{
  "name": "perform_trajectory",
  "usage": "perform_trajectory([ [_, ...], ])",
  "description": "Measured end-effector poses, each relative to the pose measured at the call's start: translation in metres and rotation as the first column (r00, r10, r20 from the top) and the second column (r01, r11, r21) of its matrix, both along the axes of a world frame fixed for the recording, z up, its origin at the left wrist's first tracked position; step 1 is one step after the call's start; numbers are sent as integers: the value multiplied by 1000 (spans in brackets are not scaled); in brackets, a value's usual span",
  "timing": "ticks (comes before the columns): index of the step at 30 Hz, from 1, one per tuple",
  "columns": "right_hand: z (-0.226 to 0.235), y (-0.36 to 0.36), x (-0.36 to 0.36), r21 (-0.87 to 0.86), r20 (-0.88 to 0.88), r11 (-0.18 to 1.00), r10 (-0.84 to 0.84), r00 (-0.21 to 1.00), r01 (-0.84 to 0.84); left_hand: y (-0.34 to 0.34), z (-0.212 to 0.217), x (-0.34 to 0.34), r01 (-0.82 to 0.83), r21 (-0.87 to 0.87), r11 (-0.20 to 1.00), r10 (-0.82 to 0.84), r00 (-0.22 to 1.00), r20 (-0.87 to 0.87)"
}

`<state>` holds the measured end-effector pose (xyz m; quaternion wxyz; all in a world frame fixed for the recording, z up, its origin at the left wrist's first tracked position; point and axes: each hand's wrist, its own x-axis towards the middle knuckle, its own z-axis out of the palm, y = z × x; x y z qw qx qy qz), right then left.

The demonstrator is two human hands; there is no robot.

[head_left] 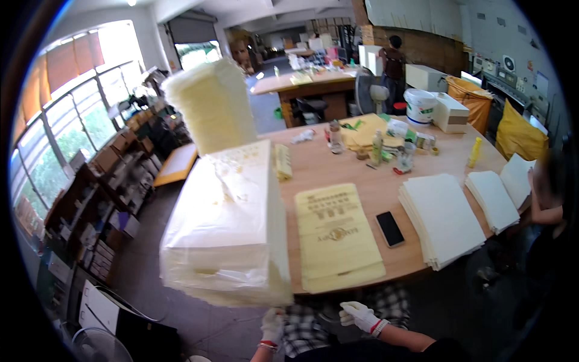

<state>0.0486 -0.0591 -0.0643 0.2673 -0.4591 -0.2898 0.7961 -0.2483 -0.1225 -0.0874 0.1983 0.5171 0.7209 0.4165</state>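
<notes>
My left hand (272, 326), in a white glove, is low in the view beside the near lower corner of a tall white stack (232, 241) with shiny film over its front. Its fingers look curled; what they hold, if anything, is hidden. My right hand (360, 317), also gloved, is just off the table's near edge, above my checked clothing, with fingers apart and nothing visible in them. Ahead of it on the table lies a flat pile of pale yellow printed bags (335, 235). A black smartphone (390, 228) rests to their right.
Stacks of white sheets (443, 220) lie on the table (313, 163) at right, where another person's arm (546, 208) reaches in. Bottles (377, 148), jars and a white bucket (420, 106) stand farther back. A pale yellow stack (211, 105) rises behind the white one.
</notes>
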Motion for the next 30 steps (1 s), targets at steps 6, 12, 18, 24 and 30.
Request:
perform_trajectory([
  [6,-23,-44,99,-33,97,991,-124,988,127,95,21,133,390,53,919,-374,908,-187],
  [12,-9,-38,91,91,115,991,-106,988,96,178,9,155,225,-313,923,-350,829,-436],
  [18,-17,-9,54,1,59,1000,20,998,-20,203,15,124,505,-350,789,-598,762,-248],
  [24,-21,88,-15,621,-171,744,-177,969,246,199,24,124,523,-110,845,-535,820,-205],
  [30,33,144,-13,460,372,879,-321,871,127,247,42,93,65,236,970,-227,598,769],
])
